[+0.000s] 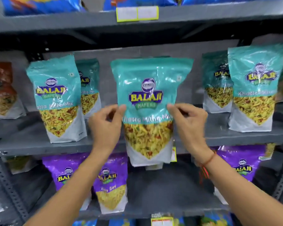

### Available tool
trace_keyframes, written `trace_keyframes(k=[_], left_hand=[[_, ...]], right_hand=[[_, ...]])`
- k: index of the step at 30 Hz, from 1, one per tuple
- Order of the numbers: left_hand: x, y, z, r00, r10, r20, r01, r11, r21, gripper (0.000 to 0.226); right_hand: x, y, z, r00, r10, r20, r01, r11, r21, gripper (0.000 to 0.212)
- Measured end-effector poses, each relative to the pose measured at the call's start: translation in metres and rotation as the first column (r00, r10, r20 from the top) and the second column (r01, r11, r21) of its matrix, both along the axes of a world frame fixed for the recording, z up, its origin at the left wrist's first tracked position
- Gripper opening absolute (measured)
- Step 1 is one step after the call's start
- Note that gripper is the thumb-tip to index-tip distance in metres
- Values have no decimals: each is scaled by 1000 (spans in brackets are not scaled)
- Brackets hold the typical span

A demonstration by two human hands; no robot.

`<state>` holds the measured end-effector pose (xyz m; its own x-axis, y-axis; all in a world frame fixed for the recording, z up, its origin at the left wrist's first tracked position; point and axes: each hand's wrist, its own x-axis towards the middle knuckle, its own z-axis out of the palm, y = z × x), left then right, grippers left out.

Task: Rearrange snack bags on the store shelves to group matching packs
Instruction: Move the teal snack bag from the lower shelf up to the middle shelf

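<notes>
I have a teal Khatta Mitha Mix bag (151, 101) pinched at both side edges, my left hand (105, 126) gripping its left edge between thumb and fingers and my right hand (189, 126) doing the same on the right edge. The bag hangs upright in front of the middle shelf (23, 148), its bottom dropping below the shelf's front edge, so it is not resting on anything yet. Matching teal bags stand on that shelf either side: two toward the left end (55, 98) and two toward the right end (255, 88), with an open gap between them straight behind what I hold.

My grip is only on the thin film at the sides, so the weight of the filling could make the bag slip or sag out of my fingers. If I push it in too low, its base will likely catch the shelf's front edge; too wide a swing could tip the neighbouring packs, which stand loosely.

The purple bags (110, 181) on the lower shelf are partly covered by my forearms. A reddish pack (2, 88) at the far left is cut off and too blurred to read. The price labels (137, 13) on the upper shelf are illegible, and the blue packs above and below are cropped.
</notes>
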<state>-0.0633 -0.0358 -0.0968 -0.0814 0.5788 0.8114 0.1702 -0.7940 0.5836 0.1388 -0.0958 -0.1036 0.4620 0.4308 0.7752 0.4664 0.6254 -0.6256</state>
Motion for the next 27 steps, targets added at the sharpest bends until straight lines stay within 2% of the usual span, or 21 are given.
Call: trace_keyframes(k=[5,10,11,13,15,17,19,21,23,25,27], left_hand=[[17,50,41,999,52,3,-52,998,-43,29],[24,76,37,991,122,-58,-129,981,-142,16],[25,79,35,992,121,-44,-126,978,-165,18],[26,84,31,994,110,-3,-109,973,-202,21],[24,87,29,997,77,-4,-76,973,-218,15],[19,87,26,1000,-22,-12,18,962,-273,10],[12,86,18,982,-185,-27,161,911,-380,7],[-1,91,1,933,-338,-125,229,824,-519,29],[-13,99,-21,854,-466,-231,234,741,-629,64],[-19,105,-39,812,-506,-290,207,715,-668,87],[-16,107,-47,826,-481,-294,196,734,-650,81]], right_hand=[[13,53,35,997,-52,49,52,999,-4,39],[25,90,26,986,-96,137,111,988,-111,46],[26,95,23,990,-67,124,84,987,-135,39],[26,101,20,997,0,73,12,985,-171,44],[28,104,19,998,46,45,-36,976,-214,43],[34,102,16,988,157,3,-149,945,-291,36],[42,97,4,960,278,-41,-266,851,-454,42],[51,92,-13,926,378,-1,-295,721,-626,62],[53,87,-28,887,459,51,-277,617,-737,76],[50,83,-35,875,458,159,-180,610,-771,80],[45,80,-35,869,429,247,-108,652,-751,77]])
